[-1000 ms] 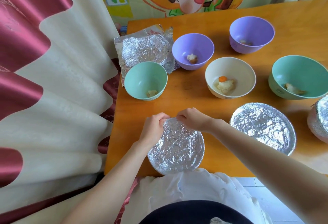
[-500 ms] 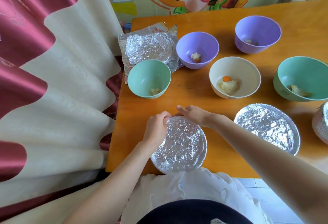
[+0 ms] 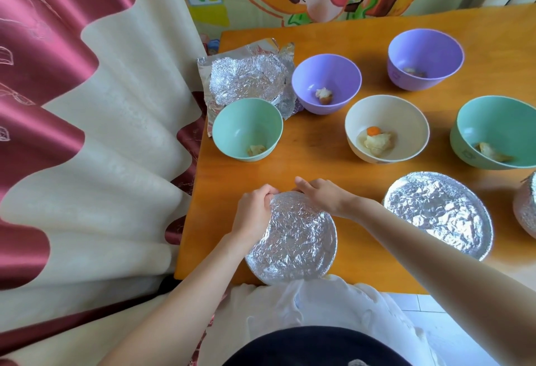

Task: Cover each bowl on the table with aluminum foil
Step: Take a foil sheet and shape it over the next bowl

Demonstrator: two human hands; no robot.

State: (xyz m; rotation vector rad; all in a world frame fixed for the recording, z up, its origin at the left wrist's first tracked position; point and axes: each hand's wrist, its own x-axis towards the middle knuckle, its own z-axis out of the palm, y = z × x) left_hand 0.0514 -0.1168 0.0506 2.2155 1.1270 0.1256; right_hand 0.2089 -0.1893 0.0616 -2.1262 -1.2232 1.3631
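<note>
The person wears a white garment (image 3: 319,304) of thin, crinkly cloth that bunches in soft, puffy folds across the bottom centre of the frame, spreading a little towards the lower right. Nearer the bottom edge a dark, almost black garment (image 3: 313,345) overlaps it, smooth and rounded in outline, with a small pale grey patch (image 3: 358,362) at the very edge of the frame. Both forearms are bare along all the length that shows, right down to the left hand (image 3: 255,212) and the right hand (image 3: 322,196).
</note>
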